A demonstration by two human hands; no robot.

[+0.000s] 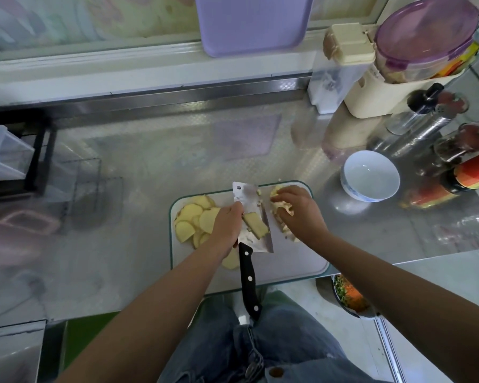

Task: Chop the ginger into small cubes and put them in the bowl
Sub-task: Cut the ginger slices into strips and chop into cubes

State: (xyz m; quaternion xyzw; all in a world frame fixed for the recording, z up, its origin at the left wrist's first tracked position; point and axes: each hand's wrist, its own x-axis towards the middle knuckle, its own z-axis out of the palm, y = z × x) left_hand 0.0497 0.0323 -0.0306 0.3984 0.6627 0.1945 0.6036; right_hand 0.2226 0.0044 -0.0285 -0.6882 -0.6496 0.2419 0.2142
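The cleaver (251, 217) lies flat on the cutting board (288, 269), blade pointing away, black handle hanging over the front edge twd the person. A piece of ginger (255, 224) rests on the flat of the blade, w/ small bits around it. The left hand (227, 225) is curled at the left side of the blade, fingertips touching the blade near this piece; if it pinches the piece or only pushes it, I cannot tell. The right hand (299, 214) is cupped, half closed, over a heap of chopped ginger (281, 208) on the right part of the board, seemingly gathering it. Pale round slices (195, 219) lie on the left part.

The bowl (370, 175) stands on the steel counter (122, 203), near the board's right far corner, and looks empty.

Handling, my judgement: ginger is light, firm, fibrous; cut faces are wet, so cubes probably stick to fingers and blade. Better scoop the heap w/ cupped fingers, or carry it on the blade. The cleaver is heavy; take the handle only.

Labels: bottles at right have red-orange labels, text is too blurred to read.
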